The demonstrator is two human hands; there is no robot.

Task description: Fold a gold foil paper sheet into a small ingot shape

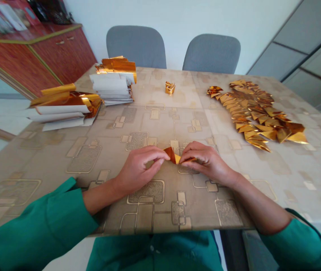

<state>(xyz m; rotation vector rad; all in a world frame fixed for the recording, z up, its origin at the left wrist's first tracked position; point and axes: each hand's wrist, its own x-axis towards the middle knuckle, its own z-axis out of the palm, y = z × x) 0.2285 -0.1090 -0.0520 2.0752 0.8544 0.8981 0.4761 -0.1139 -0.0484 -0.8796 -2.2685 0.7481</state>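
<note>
Near the front middle of the table, a small folded piece of gold foil paper (172,154) stretches between my two hands. My left hand (142,165) pinches its left end with thumb and forefinger. The right end is gripped by my right hand (205,160), whose fingers cover part of it. The paper bends in the middle, showing a darker orange face and a bright gold one. Further off, straight ahead, a small curled gold foil piece (170,87) stands by itself. On the right lies a pile of folded gold foil pieces (253,113), linked or overlapping in curved rows.
Two stacks of gold-and-white foil sheets, one nearer (64,111) and one farther (113,84), stand at the left. The patterned tablecloth (160,124) covers the table. Beyond its far edge are two grey chairs (136,45). A wooden cabinet (61,52) is at far left.
</note>
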